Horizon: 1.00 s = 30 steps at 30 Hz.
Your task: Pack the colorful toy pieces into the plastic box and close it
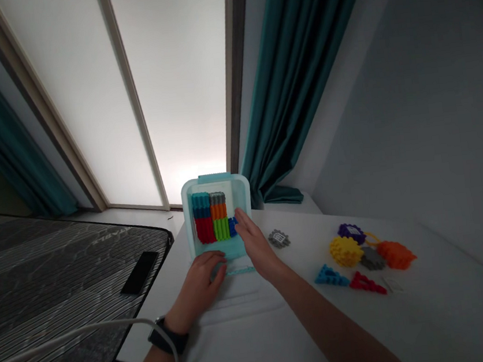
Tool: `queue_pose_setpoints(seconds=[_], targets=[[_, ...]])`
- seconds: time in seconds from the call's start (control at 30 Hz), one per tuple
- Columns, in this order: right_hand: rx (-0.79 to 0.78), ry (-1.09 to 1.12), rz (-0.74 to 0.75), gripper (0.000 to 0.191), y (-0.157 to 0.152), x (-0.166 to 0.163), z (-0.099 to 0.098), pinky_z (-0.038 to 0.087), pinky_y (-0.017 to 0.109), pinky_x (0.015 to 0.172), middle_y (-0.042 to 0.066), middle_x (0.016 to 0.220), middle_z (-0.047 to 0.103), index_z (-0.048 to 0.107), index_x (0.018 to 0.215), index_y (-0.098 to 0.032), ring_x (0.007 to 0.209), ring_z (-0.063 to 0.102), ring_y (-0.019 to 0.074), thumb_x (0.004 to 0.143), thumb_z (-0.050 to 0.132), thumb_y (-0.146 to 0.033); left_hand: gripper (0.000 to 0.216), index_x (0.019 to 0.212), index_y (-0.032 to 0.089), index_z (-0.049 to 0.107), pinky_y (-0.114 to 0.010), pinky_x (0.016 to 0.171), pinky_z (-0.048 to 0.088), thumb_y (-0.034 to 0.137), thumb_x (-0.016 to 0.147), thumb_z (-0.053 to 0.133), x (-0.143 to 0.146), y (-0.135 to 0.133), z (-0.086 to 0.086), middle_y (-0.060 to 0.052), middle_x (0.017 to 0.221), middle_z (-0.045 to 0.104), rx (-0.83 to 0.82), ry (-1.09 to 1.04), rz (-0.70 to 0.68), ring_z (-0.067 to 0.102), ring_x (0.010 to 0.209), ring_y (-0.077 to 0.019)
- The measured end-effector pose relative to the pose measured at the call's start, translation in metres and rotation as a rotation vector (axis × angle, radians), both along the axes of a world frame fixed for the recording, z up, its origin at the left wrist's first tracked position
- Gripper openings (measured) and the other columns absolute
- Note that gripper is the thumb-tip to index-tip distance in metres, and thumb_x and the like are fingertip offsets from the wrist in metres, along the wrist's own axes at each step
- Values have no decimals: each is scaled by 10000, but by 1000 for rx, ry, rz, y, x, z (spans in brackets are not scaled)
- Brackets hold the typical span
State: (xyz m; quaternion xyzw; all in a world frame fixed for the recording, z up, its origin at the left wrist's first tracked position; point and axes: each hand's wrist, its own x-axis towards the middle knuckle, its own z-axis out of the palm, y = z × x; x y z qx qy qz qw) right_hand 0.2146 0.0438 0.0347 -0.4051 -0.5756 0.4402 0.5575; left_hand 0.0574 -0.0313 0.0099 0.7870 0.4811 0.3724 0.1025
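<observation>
A translucent pale-blue plastic tray (244, 204) stands tilted up at the far edge of a white table (457, 313), packed with chunky ribbed blocks: a teal block (201, 205), a grey block (217, 198), an orange block (218, 211), a red block (205, 230), a green block (221, 228) and a dark-blue block (231, 227).

The left hand (201, 283) comes in low from the near side, its fingers (215, 259) together and curled over the tray's near rim; how firmly it grips, I can't tell. The right hand (255, 244) reaches up from the right, wrist angled, its narrowly spaced fingers (240, 219) against the tray's right side, beside the dark-blue block; whether they hold anything is unclear. A black wristwatch (167, 336) circles the left wrist.

A thin pale-teal ribbed strip (239, 270) lies just below the left fingers. To the right lie loose pieces: a grey gear-shaped piece (279, 238), a purple knobbly piece (351, 233), a yellow knobbly piece (345, 251), a dark-grey knobbly piece (371, 258), an orange knobbly piece (396, 254), a blue ribbed triangle (331, 277) and a red ribbed triangle (367, 283).

Left of the table, a black phone (139, 272) rests on a dark striped mattress (59, 265), with a white cable (67, 338) crossing in front. Teal curtains (299, 75) hang beyond.
</observation>
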Motion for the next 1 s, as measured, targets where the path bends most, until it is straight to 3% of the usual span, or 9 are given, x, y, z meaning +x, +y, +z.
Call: queue_pose_setpoints(seconds=[0.1,0.2,0.3,0.5,0.63,0.8,1.0], targets=[[17,-20,80,397,-16,31,-1,473,447,1057,86,1313,658,628,1278,-242,1227,609,232,898,546,-322,205,1015,212,681,-426,958,500,261,950,492,0,1,3,-77,1092,722,7,69,19,652,1070,-245],[125,-234,35,318,-26,66,-9,494,462,1007,73,1073,746,695,1138,-237,1052,680,230,933,453,-261,211,1040,211,669,-428,939,496,269,954,485,-1,1,5,-72,1082,722,24,142,31,651,1061,-249],[281,-481,20,354,-35,94,-24,471,444,1027,71,1136,710,717,1077,-244,1106,638,224,902,423,-153,214,1049,213,665,-415,921,501,282,953,487,0,2,6,-76,1094,714,52,184,32,649,1051,-247],[297,-690,-16,337,-44,116,-46,504,432,940,72,1017,717,705,1047,-239,997,651,236,902,418,-138,211,1061,216,656,-399,889,512,296,949,496,8,8,11,-76,1077,703,82,233,-1,647,1011,-247],[304,-752,-151,282,-39,120,-44,501,422,918,73,985,715,676,1027,-230,967,652,243,915,422,-181,205,1043,218,656,-396,861,517,306,951,495,14,15,17,-73,1035,705,93,264,-20,651,964,-247],[208,-1018,-329,221,-18,137,-32,485,379,881,84,984,705,644,1000,-208,948,639,245,891,453,-184,226,1003,207,663,-393,858,517,305,965,463,14,21,13,-74,966,714,115,236,-35,653,932,-245],[95,-1149,-388,310,16,145,-28,430,415,922,173,1139,678,616,1182,-161,1064,608,308,909,506,-259,215,987,206,661,-400,860,520,281,963,460,17,20,8,-74,965,716,113,193,-24,655,944,-249]])
